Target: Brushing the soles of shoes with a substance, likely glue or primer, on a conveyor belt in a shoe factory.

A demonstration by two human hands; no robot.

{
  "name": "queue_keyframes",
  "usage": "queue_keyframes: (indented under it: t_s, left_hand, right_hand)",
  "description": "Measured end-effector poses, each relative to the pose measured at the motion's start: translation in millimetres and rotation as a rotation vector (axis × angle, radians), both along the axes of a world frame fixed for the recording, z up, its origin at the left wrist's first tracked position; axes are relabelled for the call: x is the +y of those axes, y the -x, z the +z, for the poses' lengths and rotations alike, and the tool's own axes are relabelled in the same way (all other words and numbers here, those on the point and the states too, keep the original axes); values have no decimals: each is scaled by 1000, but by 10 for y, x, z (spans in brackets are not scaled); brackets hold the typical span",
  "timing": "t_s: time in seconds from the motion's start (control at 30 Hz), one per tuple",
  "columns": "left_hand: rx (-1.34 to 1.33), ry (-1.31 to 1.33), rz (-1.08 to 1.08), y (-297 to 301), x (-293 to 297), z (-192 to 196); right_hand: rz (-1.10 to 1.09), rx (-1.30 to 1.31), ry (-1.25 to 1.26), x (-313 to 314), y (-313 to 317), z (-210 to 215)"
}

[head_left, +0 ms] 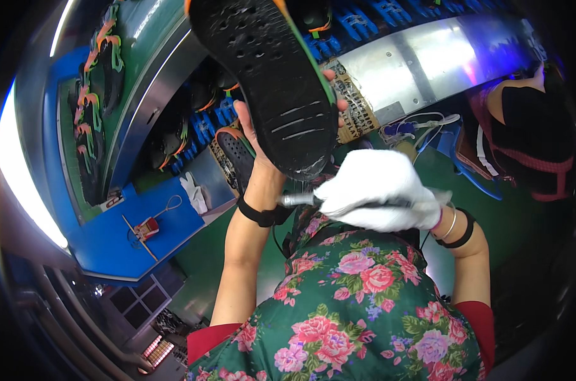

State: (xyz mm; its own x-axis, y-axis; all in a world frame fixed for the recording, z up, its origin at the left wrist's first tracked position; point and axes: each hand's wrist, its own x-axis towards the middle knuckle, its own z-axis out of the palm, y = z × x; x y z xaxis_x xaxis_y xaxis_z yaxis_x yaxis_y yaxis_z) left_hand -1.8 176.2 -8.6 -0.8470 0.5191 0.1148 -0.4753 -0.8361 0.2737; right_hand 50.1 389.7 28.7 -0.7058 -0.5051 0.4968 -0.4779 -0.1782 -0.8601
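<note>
A green floor (208,238) shows between a blue worktop (100,244) at left and a metal panel (421,63) at far right. A red spool (149,227) and wooden sticks lie on the worktop, a white glove (193,193) near its right edge. Blue racks (357,22) line the far side; black shoes (167,143) sit among those at left. Taped cardboard (359,108) beside the panel bears dark print. The left hand (257,141) grips a black sole (294,120) from behind, underside showing, far from the apron (338,305); the gloved right hand (377,193) clasps a slim tool (295,199), blurred, just nearer than the sole's heel.
</note>
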Motion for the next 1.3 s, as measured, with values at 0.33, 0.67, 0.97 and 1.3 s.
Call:
queue_keyframes:
  t_s: [0.33, 0.67, 0.97, 1.3]
  left_hand:
    - [-288, 215, -101, -82, -166, 105]
    - [-273, 569, -37, -34, -207, 72]
    - [-294, 429, 6, -40, -185, -103]
    - [-404, 70, -86, -470, -50, -39]
  right_hand:
    - [-41, 276, -121, -22, -84, -50]
    - [94, 112, -51, 17, 36, -17]
    - [18, -585, 129, 15, 89, -138]
    - [-455, 317, -328, -6, 620, 95]
